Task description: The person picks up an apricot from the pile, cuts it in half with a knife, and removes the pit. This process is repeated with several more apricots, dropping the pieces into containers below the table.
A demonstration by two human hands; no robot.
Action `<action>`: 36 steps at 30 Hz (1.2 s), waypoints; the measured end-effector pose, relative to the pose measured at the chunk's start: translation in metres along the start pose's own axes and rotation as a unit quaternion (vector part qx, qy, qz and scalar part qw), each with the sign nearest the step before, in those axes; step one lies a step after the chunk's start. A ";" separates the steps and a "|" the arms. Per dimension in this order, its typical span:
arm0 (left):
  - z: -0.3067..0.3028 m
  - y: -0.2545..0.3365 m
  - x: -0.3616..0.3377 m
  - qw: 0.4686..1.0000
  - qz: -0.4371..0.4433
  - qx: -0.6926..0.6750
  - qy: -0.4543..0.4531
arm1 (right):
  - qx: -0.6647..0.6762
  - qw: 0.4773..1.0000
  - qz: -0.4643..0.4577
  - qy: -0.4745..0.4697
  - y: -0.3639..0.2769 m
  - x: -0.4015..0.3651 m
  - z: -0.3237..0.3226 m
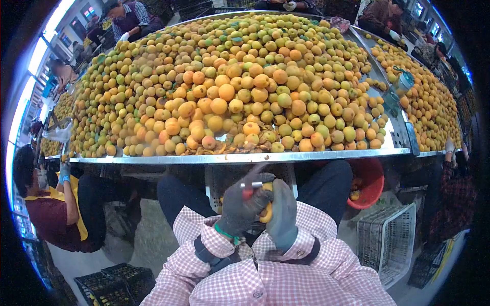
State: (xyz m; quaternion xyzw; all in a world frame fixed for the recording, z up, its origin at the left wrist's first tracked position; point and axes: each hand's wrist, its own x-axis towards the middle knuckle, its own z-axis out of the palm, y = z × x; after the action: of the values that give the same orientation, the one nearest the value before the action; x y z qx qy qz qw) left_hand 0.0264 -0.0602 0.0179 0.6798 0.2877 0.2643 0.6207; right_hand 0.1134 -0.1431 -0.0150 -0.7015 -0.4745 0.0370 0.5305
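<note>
My left hand (241, 206), in a dark grey glove with a green band at the wrist, is closed on a small knife (247, 194). Red handle and bright metal show at its fingers; the blade is smeared by motion. Pressed close beside it, my right hand (283, 211), gloved in grey, wraps round a yellow-orange apricot (266, 213). The fruit shows between both hands, partly covered by the fingers. Both hands are over my lap, in front of the metal table edge (240, 158). Beyond the edge lies a large heap of apricots (219, 92).
Brownish fruit scraps (245, 145) lie along the table edge. At right stand a red basin (367, 183) with some fruit and a white crate (390, 245). A black crate (115, 285) is at lower left. A person (53, 209) sits at left; others work around the tables.
</note>
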 end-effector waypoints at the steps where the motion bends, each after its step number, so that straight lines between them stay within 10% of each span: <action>1: 0.001 -0.001 0.005 0.991 -0.094 -0.096 0.012 | -0.017 0.999 -0.009 -0.027 -0.003 0.009 -0.006; 3: 0.003 -0.025 0.007 0.988 -0.014 -0.139 0.071 | -0.006 0.996 -0.088 -0.019 0.013 0.013 -0.014; 5: -0.013 -0.032 0.004 0.953 -0.207 -0.222 -0.012 | 0.171 0.973 -0.013 -0.152 0.018 0.019 -0.018; 10: -0.028 -0.040 -0.002 0.903 -0.272 -0.332 0.008 | 0.181 0.963 0.026 -0.198 0.036 0.017 -0.012; 12: -0.039 -0.053 -0.004 0.786 -0.232 -0.561 -0.120 | 0.242 0.891 0.237 -0.303 0.068 0.011 -0.002; 16: -0.040 -0.051 -0.006 0.803 -0.250 -0.532 -0.095 | 0.390 0.771 0.421 -0.277 0.040 0.026 -0.019; 19: -0.038 -0.054 -0.003 0.919 -0.273 -0.283 -0.026 | 0.577 0.616 0.484 -0.231 0.031 0.027 -0.023; 21: -0.034 -0.062 0.005 0.981 0.063 0.183 0.001 | 0.282 0.907 0.130 -0.285 0.033 0.019 -0.025; 23: -0.037 -0.051 0.003 0.965 0.011 0.260 -0.014 | 0.355 0.870 0.208 -0.273 0.039 0.014 -0.026; 25: -0.038 -0.034 0.002 0.941 -0.041 0.334 -0.032 | 0.493 0.702 0.482 -0.176 0.038 0.013 -0.026; 31: -0.038 -0.023 0.009 0.983 0.095 0.152 0.038 | 0.538 0.642 0.477 -0.267 0.026 0.005 -0.022; 33: -0.040 -0.014 0.007 0.996 -0.076 -0.053 -0.011 | 0.489 0.667 0.475 -0.301 0.020 -0.001 -0.014; 36: -0.038 -0.004 0.002 0.927 -0.186 -0.321 -0.046 | 0.602 0.482 0.517 -0.372 0.022 -0.016 0.000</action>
State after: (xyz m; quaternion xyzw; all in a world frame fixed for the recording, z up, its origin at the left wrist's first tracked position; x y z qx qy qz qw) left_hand 0.0005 -0.0320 0.0171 0.3897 0.2800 0.1911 0.8563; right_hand 0.1183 -0.1536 -0.0392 -0.2505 -0.0415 0.8383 0.4825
